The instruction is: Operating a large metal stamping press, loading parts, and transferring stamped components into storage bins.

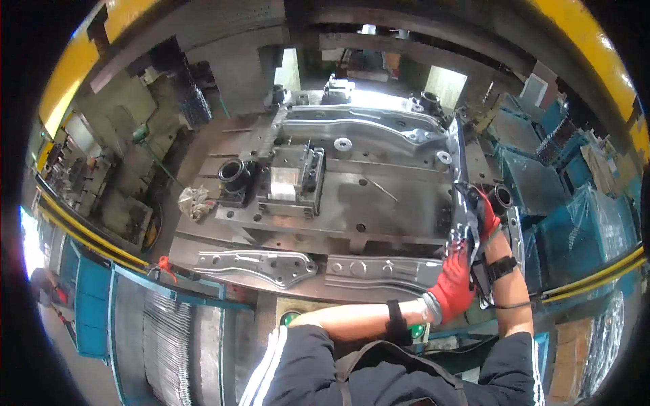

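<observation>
A long stamped metal part [460, 162] stands on edge along the right side of the press bed, running away from me. My left hand [452, 287], in a red glove, has its fingers closed around the near end. Farther along, my right hand [489, 215], also red-gloved, grips the right side of that part. Beside my left hand lies a second stamped part [369, 268] along the bed's front edge. To its left is another shaped metal part [257, 266] with holes. A similar long part [359, 122] rests across the far side of the bed.
A die block [291, 179] and a round guide bushing [233, 174] rise from the press bed [365, 223]. Next to my right hand stands another bushing [501, 196]. A blue rack [115, 318] holds stacked metal parts at lower left. Blue bins [589, 223] stand at right.
</observation>
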Motion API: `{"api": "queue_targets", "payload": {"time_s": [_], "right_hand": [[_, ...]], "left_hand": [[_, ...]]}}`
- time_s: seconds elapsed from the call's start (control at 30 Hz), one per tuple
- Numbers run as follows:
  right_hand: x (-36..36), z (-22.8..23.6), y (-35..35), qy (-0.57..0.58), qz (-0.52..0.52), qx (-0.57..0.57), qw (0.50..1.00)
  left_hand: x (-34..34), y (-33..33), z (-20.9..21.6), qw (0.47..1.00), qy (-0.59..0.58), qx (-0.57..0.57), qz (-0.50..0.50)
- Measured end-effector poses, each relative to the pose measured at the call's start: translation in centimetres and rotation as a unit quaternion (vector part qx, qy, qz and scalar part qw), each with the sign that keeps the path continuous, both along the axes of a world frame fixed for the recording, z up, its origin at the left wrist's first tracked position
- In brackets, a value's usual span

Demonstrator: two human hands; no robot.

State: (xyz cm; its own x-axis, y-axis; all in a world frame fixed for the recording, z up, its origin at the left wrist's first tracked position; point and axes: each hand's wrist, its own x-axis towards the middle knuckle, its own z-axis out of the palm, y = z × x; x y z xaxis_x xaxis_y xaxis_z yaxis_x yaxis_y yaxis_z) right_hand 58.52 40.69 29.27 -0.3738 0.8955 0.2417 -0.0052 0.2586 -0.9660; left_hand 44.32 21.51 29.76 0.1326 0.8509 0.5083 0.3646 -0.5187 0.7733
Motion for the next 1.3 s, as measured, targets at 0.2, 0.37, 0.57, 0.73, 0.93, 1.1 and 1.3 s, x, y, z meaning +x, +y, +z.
{"api": "queue_targets", "payload": {"time_s": [0.2, 0.37, 0.57, 0.73, 0.93, 1.1, 1.3], "right_hand": [[0.5, 1.7, 0.9, 0.094, 0.050, -0.130, 0.986], [-2.5, 4.0, -1.4, 0.134, 0.036, -0.274, 0.952], [-1.4, 1.7, -0.8, 0.118, -0.047, -0.210, 0.969], [-1.5, 2.1, -1.4, 0.183, 0.029, -0.205, 0.961], [-2.1, 1.5, -1.3, 0.111, -0.009, -0.167, 0.980], [-1.1, 1.7, -2.7, 0.098, -0.082, -0.104, 0.986], [-0.1, 0.9, -2.8, 0.106, -0.091, -0.146, 0.979]], "left_hand": [[0.8, 0.1, 1.1, 0.998, 0.020, -0.053, -0.010], [0.3, -0.1, -0.9, 0.999, -0.037, -0.006, 0.004], [-0.1, 0.2, -0.3, 0.988, 0.090, -0.111, -0.054], [-8.6, 7.8, 6.9, 0.968, 0.248, 0.001, 0.035], [-18.8, 22.8, 13.7, 0.741, 0.660, -0.008, 0.120], [-23.2, 32.6, 10.8, 0.816, 0.528, -0.118, 0.205], [-25.3, 33.5, 12.8, 0.812, 0.560, -0.159, 0.051]]}}
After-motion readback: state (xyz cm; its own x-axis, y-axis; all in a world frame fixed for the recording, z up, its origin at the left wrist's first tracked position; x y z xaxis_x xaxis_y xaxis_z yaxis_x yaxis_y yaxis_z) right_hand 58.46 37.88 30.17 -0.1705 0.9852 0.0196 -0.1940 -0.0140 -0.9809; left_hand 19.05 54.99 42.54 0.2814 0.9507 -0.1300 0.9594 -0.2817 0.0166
